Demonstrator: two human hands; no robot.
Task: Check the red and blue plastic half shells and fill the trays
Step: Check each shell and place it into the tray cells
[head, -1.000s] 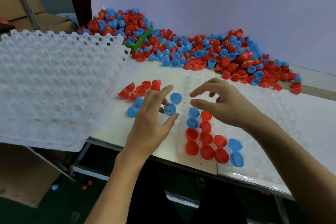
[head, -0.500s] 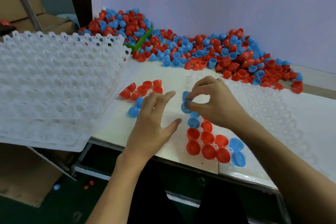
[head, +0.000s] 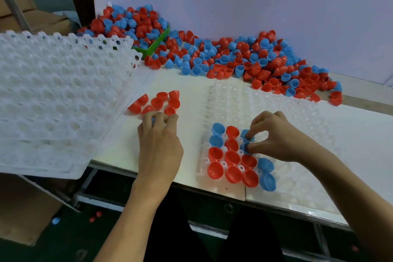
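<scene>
Far left there's a stack of empty white plastic trays [head: 53, 100] with round pockets, propped at a tilt over the bench edge, not in play yet. Next over, a little cluster of loose red plastic half shells [head: 157, 102] sits on the white bench top [head: 191, 83], and the left hand [head: 159, 144] has slid out to its near edge since a second ago, fingers bunched down over something (looks like a sliver of blue between them, probably one of the two loose blue shells that lay there, but I honestly can't tell whether it's gripped or just covered). Moving right, the clear plastic pocket tray [head: 234, 95] lying flat on the bench has its near-left corner filling up: red half shells [head: 231, 157] cup-up in the front rows, blue half shells [head: 217, 134] behind and two more at the right end. The right hand [head: 276, 138] has come down from where it was picking half a second ago and now pinches a small blue plastic half shell [head: 245, 147] between thumb and fingertips, right at a pocket in the third column, apparently seating it. So one more pocket is basically done, and most of the tray is still empty. Behind everything, the big heap of mixed red and blue half shells [head: 244, 59] runs along the pale wall and out of a green bin [head: 156, 43], so plenty of stock left.
</scene>
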